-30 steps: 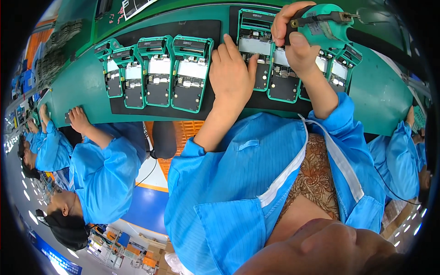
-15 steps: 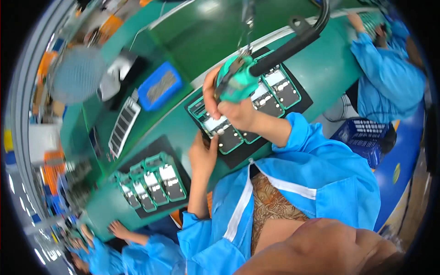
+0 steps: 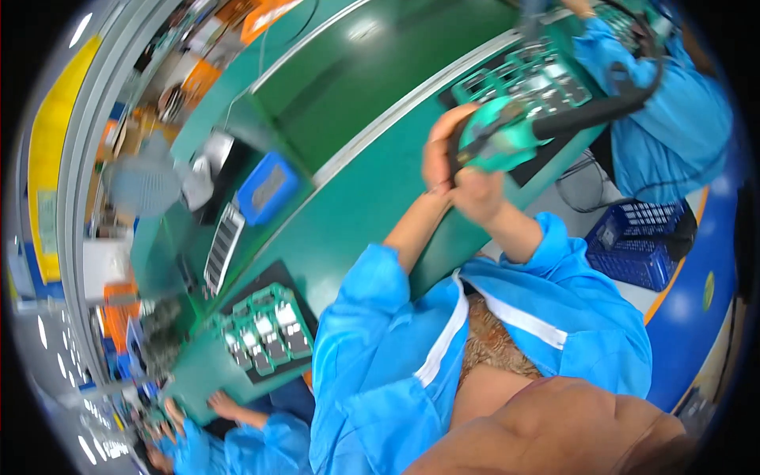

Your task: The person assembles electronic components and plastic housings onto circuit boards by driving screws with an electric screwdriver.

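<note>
In front of me, my right hand (image 3: pixel 479 196) is closed round a green hanging hand tool (image 3: pixel 500 136). A thick black sleeve (image 3: pixel 598 115) runs off the tool to the upper right. The tool's working end is hidden and its exact kind is unclear. My left hand (image 3: pixel 435 176) reaches up beside the tool. It is blurred and overlaps the right hand, so its grip cannot be made out. Just beyond the tool, green fixtures (image 3: pixel 546 83) holding white-and-black boards lie on a black mat (image 3: pixel 514 170).
A second black mat (image 3: pixel 273 277) at lower left carries several green fixtures (image 3: pixel 265 336). A blue bin (image 3: pixel 267 190) stands left of the bench channel, beside a white slotted strip (image 3: pixel 224 247). A blue crate (image 3: pixel 633 245) is at right. Co-workers' sleeves (image 3: pixel 661 134) show at right and lower left.
The near mat with its fixtures now lies farther to the upper right. My left hand has left the boards and risen beside the tool. The tool and right hand appear farther right.
</note>
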Action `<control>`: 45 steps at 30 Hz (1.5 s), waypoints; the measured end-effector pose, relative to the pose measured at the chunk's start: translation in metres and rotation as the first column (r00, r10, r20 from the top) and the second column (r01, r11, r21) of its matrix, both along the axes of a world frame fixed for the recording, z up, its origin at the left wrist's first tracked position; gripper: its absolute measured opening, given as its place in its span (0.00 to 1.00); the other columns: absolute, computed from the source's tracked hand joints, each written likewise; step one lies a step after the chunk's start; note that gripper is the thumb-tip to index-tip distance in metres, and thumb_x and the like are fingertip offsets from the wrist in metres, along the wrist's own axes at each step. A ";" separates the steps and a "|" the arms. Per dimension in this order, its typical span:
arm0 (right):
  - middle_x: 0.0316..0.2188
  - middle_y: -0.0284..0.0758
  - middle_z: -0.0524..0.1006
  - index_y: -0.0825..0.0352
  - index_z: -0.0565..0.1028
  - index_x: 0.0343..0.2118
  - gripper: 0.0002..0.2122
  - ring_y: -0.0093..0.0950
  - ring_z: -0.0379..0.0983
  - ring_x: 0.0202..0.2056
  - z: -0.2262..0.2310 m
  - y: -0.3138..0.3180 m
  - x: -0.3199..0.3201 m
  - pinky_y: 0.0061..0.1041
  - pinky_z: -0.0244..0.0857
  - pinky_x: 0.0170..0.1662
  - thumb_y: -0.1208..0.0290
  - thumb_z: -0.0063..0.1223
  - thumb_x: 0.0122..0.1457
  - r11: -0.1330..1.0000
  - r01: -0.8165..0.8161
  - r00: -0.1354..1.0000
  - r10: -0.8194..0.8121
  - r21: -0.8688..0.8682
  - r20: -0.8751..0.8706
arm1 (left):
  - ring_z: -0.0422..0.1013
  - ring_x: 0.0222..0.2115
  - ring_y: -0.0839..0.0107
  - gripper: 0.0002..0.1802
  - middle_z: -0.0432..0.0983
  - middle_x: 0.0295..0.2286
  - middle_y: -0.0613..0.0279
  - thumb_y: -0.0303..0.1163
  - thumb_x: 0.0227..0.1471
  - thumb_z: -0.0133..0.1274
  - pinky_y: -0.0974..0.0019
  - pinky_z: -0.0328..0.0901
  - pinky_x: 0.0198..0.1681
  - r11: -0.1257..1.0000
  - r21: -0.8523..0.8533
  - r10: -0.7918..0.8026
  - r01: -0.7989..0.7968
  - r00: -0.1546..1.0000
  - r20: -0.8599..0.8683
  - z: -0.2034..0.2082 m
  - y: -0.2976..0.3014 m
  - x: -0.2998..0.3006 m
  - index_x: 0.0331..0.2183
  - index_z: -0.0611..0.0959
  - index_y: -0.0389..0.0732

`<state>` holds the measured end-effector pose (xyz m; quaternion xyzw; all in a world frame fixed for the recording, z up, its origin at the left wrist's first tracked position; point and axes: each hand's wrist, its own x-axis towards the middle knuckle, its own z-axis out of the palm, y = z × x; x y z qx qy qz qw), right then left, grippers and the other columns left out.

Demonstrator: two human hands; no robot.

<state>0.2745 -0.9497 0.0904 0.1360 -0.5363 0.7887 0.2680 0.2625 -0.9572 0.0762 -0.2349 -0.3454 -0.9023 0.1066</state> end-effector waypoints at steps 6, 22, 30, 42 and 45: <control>0.20 0.29 0.64 0.67 0.65 0.44 0.27 0.19 0.60 0.19 -0.012 -0.010 -0.004 0.19 0.53 0.22 0.49 0.56 0.51 0.988 -0.144 0.989 0.145 -0.048 0.009 | 0.72 0.32 0.71 0.18 0.76 0.33 0.60 0.37 0.51 0.54 0.66 0.67 0.39 0.683 -0.681 -0.166 0.264 0.964 0.207 -0.155 -0.048 0.005 0.41 0.76 0.35; 0.20 0.32 0.66 0.69 0.65 0.43 0.21 0.20 0.61 0.19 -0.050 -0.165 -0.007 0.20 0.58 0.24 0.60 0.54 0.53 0.828 -0.546 0.811 0.560 -0.126 0.169 | 0.71 0.31 0.74 0.17 0.76 0.32 0.59 0.32 0.54 0.55 0.70 0.66 0.36 -0.284 -0.918 0.849 -0.277 0.372 -0.375 -0.084 -0.631 0.071 0.43 0.78 0.34; 0.21 0.33 0.67 0.69 0.65 0.44 0.18 0.19 0.62 0.20 -0.068 -0.223 0.005 0.18 0.58 0.22 0.67 0.54 0.53 0.794 -0.601 0.775 0.607 -0.095 0.176 | 0.70 0.35 0.61 0.25 0.71 0.34 0.53 0.47 0.50 0.56 0.63 0.65 0.41 -0.255 -0.964 0.930 0.068 0.290 -0.226 -0.138 -0.738 0.119 0.44 0.81 0.39; 0.21 0.31 0.69 0.70 0.67 0.39 0.09 0.20 0.63 0.21 -0.135 -0.376 -0.004 0.19 0.58 0.25 0.74 0.47 0.57 0.970 -0.149 0.975 0.112 0.190 0.193 | 0.66 0.36 0.59 0.22 0.64 0.34 0.55 0.39 0.50 0.55 0.60 0.62 0.42 -0.165 -0.985 0.922 -0.058 0.346 -0.175 -0.163 -0.710 0.144 0.44 0.79 0.36; 0.20 0.31 0.69 0.70 0.67 0.36 0.08 0.19 0.63 0.20 -0.129 -0.394 0.003 0.19 0.58 0.24 0.73 0.48 0.57 0.943 -0.016 0.982 -0.048 0.333 0.184 | 0.64 0.38 0.57 0.20 0.64 0.36 0.52 0.34 0.48 0.55 0.60 0.61 0.44 -0.114 -0.979 0.887 -0.168 0.427 -0.177 -0.157 -0.713 0.140 0.43 0.78 0.33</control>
